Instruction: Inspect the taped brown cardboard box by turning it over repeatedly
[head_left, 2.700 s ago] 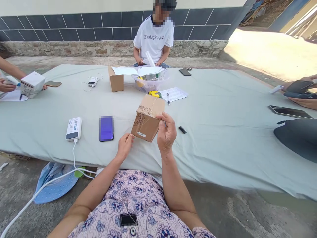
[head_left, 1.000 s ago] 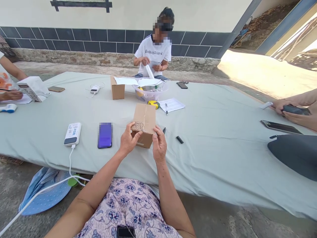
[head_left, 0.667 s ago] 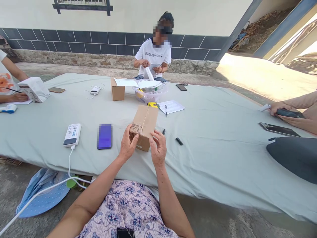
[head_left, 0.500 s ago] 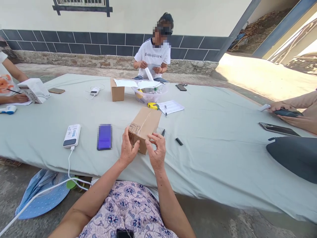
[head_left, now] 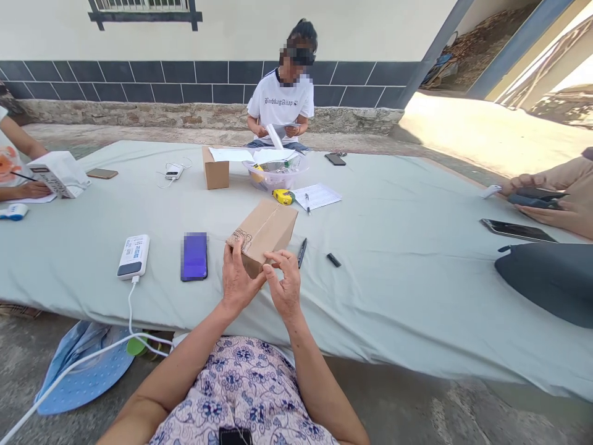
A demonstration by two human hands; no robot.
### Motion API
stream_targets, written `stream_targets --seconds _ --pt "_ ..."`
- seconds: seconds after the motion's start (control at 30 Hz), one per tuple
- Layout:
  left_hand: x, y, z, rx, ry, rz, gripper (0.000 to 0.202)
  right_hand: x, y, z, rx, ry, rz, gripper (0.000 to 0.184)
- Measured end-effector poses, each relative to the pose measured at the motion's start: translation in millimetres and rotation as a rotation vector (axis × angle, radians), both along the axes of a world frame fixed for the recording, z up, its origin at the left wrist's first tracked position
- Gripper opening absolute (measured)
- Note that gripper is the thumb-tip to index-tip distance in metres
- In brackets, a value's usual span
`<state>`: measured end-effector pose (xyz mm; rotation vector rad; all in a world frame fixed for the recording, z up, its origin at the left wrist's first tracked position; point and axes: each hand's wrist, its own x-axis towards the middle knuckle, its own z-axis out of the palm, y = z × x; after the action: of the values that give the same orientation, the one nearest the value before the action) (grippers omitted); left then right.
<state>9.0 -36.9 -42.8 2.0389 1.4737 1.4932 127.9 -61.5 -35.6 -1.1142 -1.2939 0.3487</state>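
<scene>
since the frame half a second ago the cardboard box [head_left: 269,228] has turned a little further clockwise, its scribbled corner swinging left, and more of the black marker [head_left: 302,252] shows beside it.

the box is at the near side of the cloth-covered table [head_left: 393,259], in front of the person, its top flaps meeting along a closed seam, so its inside is hidden. the left hand [head_left: 237,281] grasps it at the scribbled corner, fingers up on the top edge and thumb across the near end. the right hand [head_left: 283,281] has its fingertips at the near right corner; whether it pinches or only touches there i cannot tell.

beyond it, a clear plastic basin [head_left: 282,183] holds a jumble of things, something yellow and some see-through pieces among them, too small to name. paper sheets [head_left: 277,156] lie over its top, and a white roll [head_left: 275,137] slants up at its far side. just left of the basin stands a second cardboard box [head_left: 216,174], with another sheet [head_left: 230,154] lying over its top; what is inside cannot be seen. a white box [head_left: 60,176] sits tilted by a co-worker's arm at the left, contents hidden too. a yellow tape measure [head_left: 283,196] lies outside the basin, near a printed sheet [head_left: 319,196].
</scene>
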Motion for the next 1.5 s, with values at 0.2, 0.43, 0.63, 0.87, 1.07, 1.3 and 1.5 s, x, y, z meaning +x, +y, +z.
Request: stream_targets --seconds 0.2,0.43,0.63,0.87,1.07,1.3,1.5 --pt "-1 3 -2.6 0.009 0.019 0.014 0.092 25 17 -28.3 -0.446 0.142 -0.113 0.044" --pt "0 2 -6.1 0.053 0.08 0.013 0.096 57 33 -56.1 -0.59 -0.032 -0.16 0.046" --pt "-5 3 -5.9 0.036 0.048 -0.031 0.095 66 37 -64.6 -0.525 -0.034 -0.217 0.062" --pt "-25 7 -1.0 -0.049 -0.126 -0.215 0.085 59 24 -41.2 -0.424 0.169 -0.149 0.081" --pt "-43 10 1.2 -0.12 -0.196 -0.396 0.084 55 7 -13.3 -0.241 0.019 -0.244 0.099" --pt "-55 5 12.9 -0.198 -0.128 -0.572 0.084 58 -10 8.1 -0.117 0.032 -0.328 0.1" --pt "-45 -2 23.4 -0.305 -0.138 -0.5 0.089 51 -16 17.0 -0.125 -0.141 -0.389 0.089"
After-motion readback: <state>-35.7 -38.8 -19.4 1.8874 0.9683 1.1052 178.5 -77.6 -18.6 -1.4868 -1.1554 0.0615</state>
